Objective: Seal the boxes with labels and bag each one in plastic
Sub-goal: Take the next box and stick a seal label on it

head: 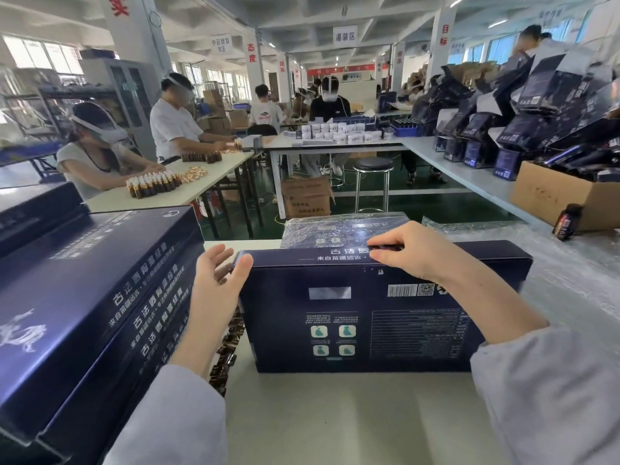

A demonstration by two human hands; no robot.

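Box held on edge at the near middle of the table.

The box (369, 313) stands upright on the table (335, 414). The right hand (412, 250) pinches its top edge with curled fingers. The left hand (218, 280) has its fingers spread loose, thumb against the top left corner. A bagged box (335, 229) lies just behind, and a stack (84, 280) of boxes sits left.

You're on a packaging factory floor, long white worktables (208, 182), seated workers (174, 125) over small brown bottles (154, 184), dark-blue product boxes (100, 280) stacked beside you, cardboard cartons (307, 199), zone signs (345, 36) hanging overhead.
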